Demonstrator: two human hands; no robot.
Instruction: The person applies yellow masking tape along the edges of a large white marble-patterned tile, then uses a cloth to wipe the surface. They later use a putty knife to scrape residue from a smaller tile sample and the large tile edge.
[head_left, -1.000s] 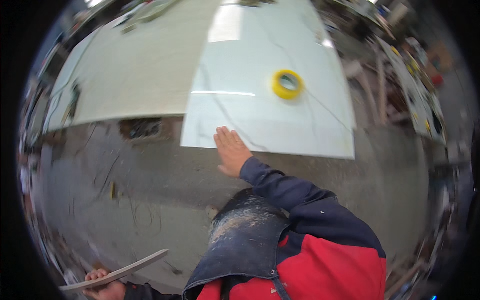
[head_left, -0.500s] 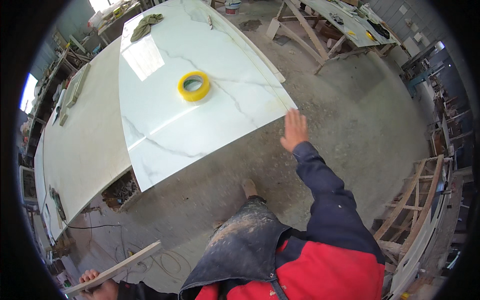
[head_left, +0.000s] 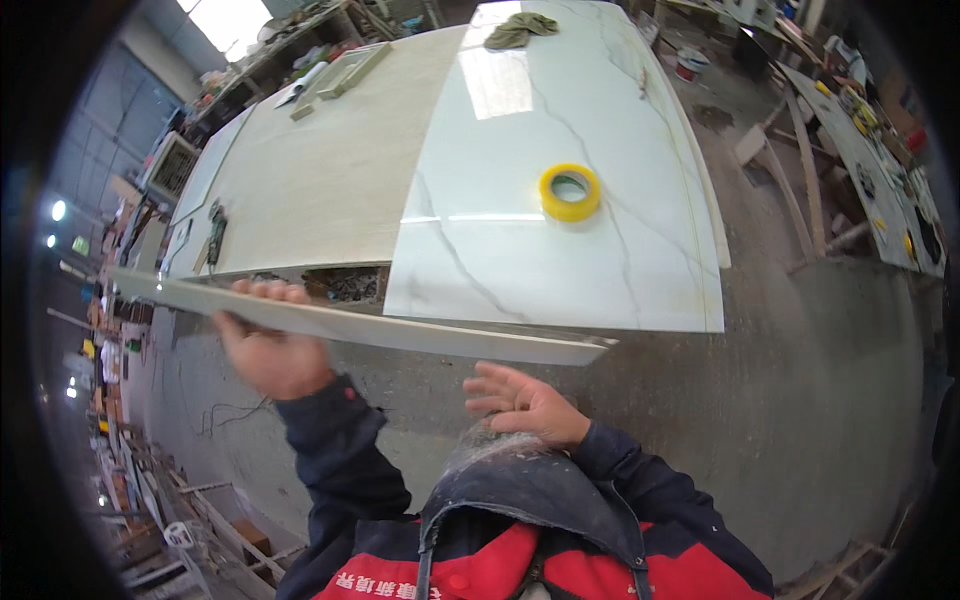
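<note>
My left hand [head_left: 275,355] grips a long, narrow, pale strip [head_left: 440,337], which looks like cut tile or stone; the fingers wrap over its upper edge. The strip runs crosswise in front of the work table, its right end just past the near edge of a white slab with grey veins [head_left: 470,275]. Below that right end my right hand [head_left: 525,405] is held in front of my dark apron, empty, with its fingers apart. On the slab rests a roll of yellow tape [head_left: 570,212], and a crumpled green cloth [head_left: 520,32] lies towards the far end.
A pale board [head_left: 340,150] adjoins the slab on the left, bearing light-coloured strips [head_left: 355,72] and a hand-held power tool [head_left: 216,235]. A second table [head_left: 850,140] with tools stands at the right. A bucket [head_left: 690,64] sits beyond the slab. A cable [head_left: 225,410] trails across the floor.
My left hand has lifted the strip from the lower left and brought it across in front of me. My right hand has left the slab's corner and come in towards my apron. The view has turned left.
</note>
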